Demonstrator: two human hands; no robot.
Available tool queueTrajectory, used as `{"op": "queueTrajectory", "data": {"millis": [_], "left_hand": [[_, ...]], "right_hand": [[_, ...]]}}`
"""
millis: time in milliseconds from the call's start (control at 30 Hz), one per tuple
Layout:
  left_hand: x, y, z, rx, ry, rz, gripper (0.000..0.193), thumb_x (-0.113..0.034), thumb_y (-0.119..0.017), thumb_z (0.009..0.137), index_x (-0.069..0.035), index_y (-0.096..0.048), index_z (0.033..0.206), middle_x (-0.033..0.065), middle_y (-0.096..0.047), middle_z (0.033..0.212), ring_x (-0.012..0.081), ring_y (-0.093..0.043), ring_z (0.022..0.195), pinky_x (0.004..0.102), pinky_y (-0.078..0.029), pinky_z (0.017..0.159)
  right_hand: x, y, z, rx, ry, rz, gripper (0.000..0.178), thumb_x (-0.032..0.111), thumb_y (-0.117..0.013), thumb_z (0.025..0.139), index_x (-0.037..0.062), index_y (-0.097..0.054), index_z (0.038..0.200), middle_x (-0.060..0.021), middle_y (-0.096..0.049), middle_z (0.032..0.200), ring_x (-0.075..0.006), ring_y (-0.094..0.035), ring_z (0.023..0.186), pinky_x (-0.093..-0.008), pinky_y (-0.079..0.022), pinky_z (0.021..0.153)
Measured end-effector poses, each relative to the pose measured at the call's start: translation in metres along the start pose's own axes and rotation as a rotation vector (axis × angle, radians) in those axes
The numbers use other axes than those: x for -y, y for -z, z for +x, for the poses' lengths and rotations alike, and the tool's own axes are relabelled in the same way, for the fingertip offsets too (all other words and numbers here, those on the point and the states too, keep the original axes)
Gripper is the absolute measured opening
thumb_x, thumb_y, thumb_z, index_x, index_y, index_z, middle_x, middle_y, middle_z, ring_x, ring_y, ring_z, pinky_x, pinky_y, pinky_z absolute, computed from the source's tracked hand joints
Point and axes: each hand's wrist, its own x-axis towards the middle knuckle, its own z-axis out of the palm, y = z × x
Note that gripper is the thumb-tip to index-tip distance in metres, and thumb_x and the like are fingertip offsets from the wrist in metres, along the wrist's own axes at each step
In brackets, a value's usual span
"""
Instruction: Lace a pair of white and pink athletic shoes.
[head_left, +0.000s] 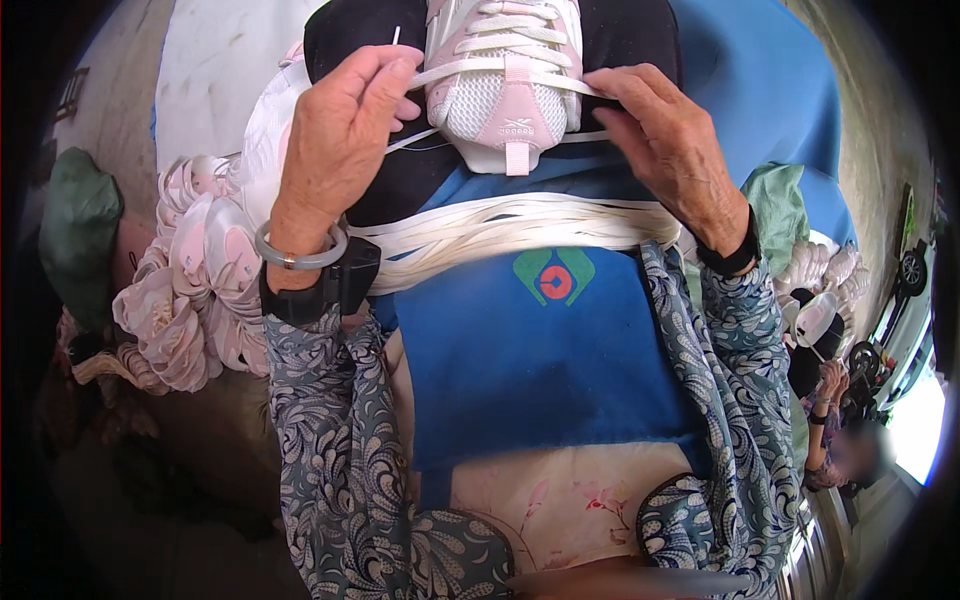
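Observation:
A white and pink sneaker upper (466, 110) lies over my lap at the top middle, its pink tongue tab toward me. White shoelace (560, 80) is threaded in rows across it. At the upper's left side my left hand (340, 135) pinches one part of the lace, and a lace tip sticks up above the fingers. On the other side my right hand (672, 140) has thumb and fingers closed near the lace's right part and appears to grip it. Loose lace ends run below both hands. A bundle of white laces (520, 225) lies across my lap.
Pink and white uppers (190, 270) are heaped at my left; more pale uppers (825, 275) lie at my right beside green cloth (775, 205). A blue apron (540, 380) covers my front. Another person (830, 420) sits at far right, near parked vehicles (905, 300).

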Motion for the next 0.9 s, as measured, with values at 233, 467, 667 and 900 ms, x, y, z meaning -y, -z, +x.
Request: {"op": "queueTrajectory", "data": {"millis": [233, 467, 667, 900], "left_hand": [[0.012, 0.008, 0.009, -0.085, -0.199, 0.177, 0.016, -0.017, -0.064, 0.092, -0.005, -0.067, 0.102, 0.0021, -0.067, 0.083, 0.0074, -0.06, 0.064, 0.0205, -0.047, 0.058], [0.002, 0.007, -0.003, -0.322, -0.164, -0.191, 0.024, -0.012, -0.057, 0.096, 0.004, -0.062, 0.114, 0.007, -0.07, 0.096, 0.0006, -0.045, 0.052, 0.0143, -0.035, 0.047], [-0.014, 0.009, -0.024, -0.181, 0.095, -0.251, 0.017, -0.013, -0.059, 0.094, -0.003, -0.065, 0.107, 0.003, -0.07, 0.089, 0.0019, -0.049, 0.052, 0.0171, -0.039, 0.045], [0.002, -0.005, -0.021, -0.129, 0.054, 0.055, 0.018, -0.017, -0.062, 0.092, -0.001, -0.067, 0.1, 0.0067, -0.07, 0.085, 0.0118, -0.062, 0.076, 0.0243, -0.05, 0.07]], "right_hand": [[-0.01, 0.013, -0.001, -0.118, -0.006, -0.084, 0.02, -0.004, -0.063, 0.083, 0.0054, -0.066, 0.1, -0.0088, -0.061, 0.093, -0.0272, -0.063, 0.075, -0.0319, -0.051, 0.065], [0.013, 0.012, -0.022, 0.01, -0.079, 0.026, 0.019, 0.007, -0.071, 0.08, 0.007, -0.066, 0.099, -0.0097, -0.059, 0.095, -0.0251, -0.062, 0.071, -0.0329, -0.051, 0.061], [0.01, -0.002, -0.021, 0.178, -0.01, -0.158, 0.014, 0.013, -0.069, 0.082, 0.0082, -0.063, 0.094, -0.0064, -0.052, 0.086, -0.0265, -0.06, 0.069, -0.0371, -0.05, 0.057], [0.015, -0.002, -0.019, 0.133, -0.082, -0.135, 0.014, 0.012, -0.069, 0.082, 0.0082, -0.063, 0.094, -0.0057, -0.052, 0.085, -0.0259, -0.06, 0.069, -0.0367, -0.049, 0.057]]}}
